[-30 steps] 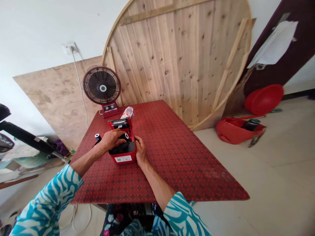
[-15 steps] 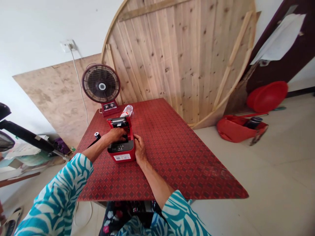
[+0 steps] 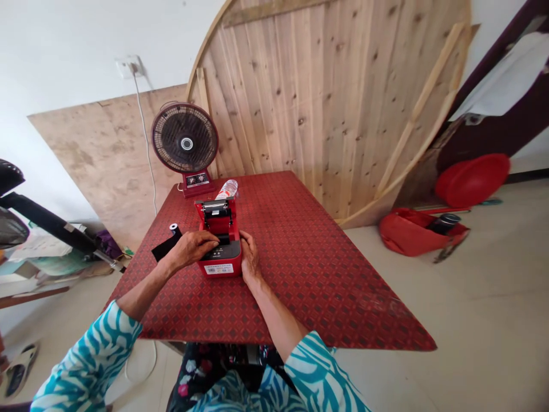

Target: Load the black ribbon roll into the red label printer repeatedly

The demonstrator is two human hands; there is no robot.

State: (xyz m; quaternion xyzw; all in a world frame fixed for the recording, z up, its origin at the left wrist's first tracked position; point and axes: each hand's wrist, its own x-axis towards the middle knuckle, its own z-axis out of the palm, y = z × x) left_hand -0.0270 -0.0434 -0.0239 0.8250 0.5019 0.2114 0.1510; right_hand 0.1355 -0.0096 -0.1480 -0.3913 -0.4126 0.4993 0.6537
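This looked like a room in a home. A slipper [image 3: 21,366] lay on the tiled floor [image 3: 467,309], a household table fan [image 3: 185,143] stood on the red patterned table [image 3: 317,274], and a red plastic basin [image 3: 476,180] sat near the dark door [image 3: 493,129]. A large round plank panel [image 3: 317,97] leaned against the plain white wall [image 3: 77,40].
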